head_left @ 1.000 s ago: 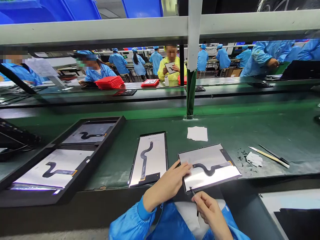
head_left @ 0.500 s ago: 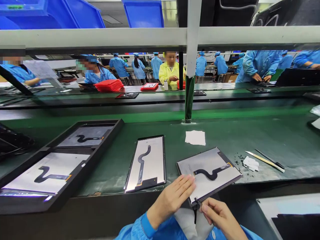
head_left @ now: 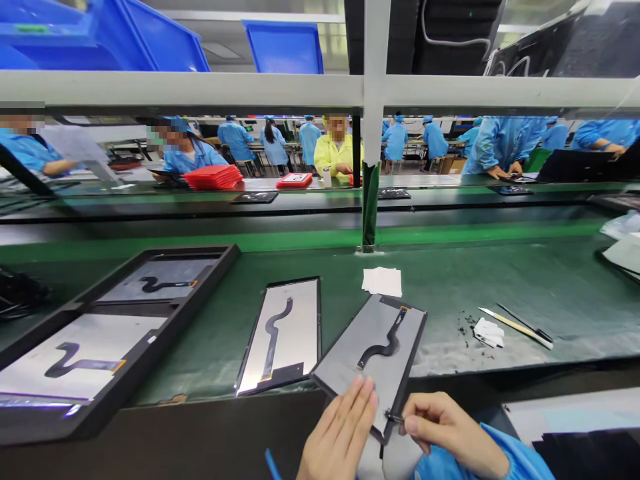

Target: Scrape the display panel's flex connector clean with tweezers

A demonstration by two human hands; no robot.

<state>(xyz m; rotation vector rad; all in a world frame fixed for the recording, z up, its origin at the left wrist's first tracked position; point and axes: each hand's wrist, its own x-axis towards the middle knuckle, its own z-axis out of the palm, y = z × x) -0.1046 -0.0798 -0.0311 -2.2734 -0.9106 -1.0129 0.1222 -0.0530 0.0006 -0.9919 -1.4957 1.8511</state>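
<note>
A display panel (head_left: 345, 357) with a grey back and a curved dark flex cable (head_left: 383, 348) sits tilted over the bench's front edge. My left hand (head_left: 341, 427) lies flat on its near end, fingers stretched out, thumb hidden. At the panel's near right edge, my right hand (head_left: 443, 423) pinches a small dark object (head_left: 394, 417) between thumb and fingers; its tip touches the edge, and its kind is too small to tell. To the left lies a second display panel (head_left: 300, 333), its cable facing up.
A black tray (head_left: 187, 313) with two more panels stands at the left. White paper pieces (head_left: 383, 281) lie behind the panel. On the right are white scraps (head_left: 489, 332), black crumbs and a pale stick tool (head_left: 517, 327). A post (head_left: 370, 207) rises behind; co-workers sit beyond.
The panel under my hands has turned counterclockwise and shifted left. My left hand has moved down with it, while the right keeps its pinch at the edge. The view has also shifted slightly.
</note>
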